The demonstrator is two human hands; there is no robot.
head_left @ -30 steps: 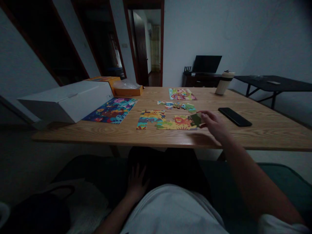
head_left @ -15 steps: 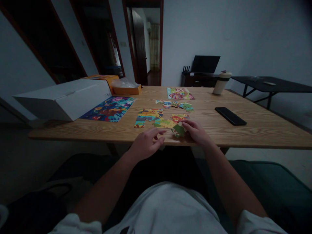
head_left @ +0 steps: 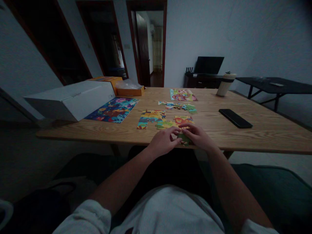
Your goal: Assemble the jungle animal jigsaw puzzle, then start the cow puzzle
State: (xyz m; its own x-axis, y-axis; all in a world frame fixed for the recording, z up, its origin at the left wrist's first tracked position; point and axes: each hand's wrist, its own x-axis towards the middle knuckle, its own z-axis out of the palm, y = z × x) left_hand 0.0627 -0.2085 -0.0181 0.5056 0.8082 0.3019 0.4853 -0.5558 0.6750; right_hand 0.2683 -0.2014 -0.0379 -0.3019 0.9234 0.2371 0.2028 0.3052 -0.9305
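Observation:
A green jigsaw puzzle piece (head_left: 184, 139) is at the table's front edge, between my two hands. My right hand (head_left: 198, 136) has its fingers closed on the piece's upper right side. From the other side my left hand (head_left: 165, 140) grips its left edge with thumb and fingertips. Just beyond them lies a partly joined puzzle (head_left: 152, 116) with yellow and blue animal pictures; a red and yellow section (head_left: 183, 119) sits at its right, partly covered by my fingers. Farther back, several loose puzzle pieces (head_left: 180, 106) lie in a row.
Left on the wooden table (head_left: 117, 135) are a dark blue picture sheet (head_left: 114, 110), a white box (head_left: 73, 97) and an orange tray (head_left: 130, 91) holding clear plastic. A pink picture sheet (head_left: 183, 95) lies at the back. Rightward are a black phone (head_left: 235, 118) and a cup (head_left: 225, 85).
My left hand has moved right to the green puzzle piece and now grips it too. The right hand still holds the piece, which is nearer the table edge. The view has shifted slightly.

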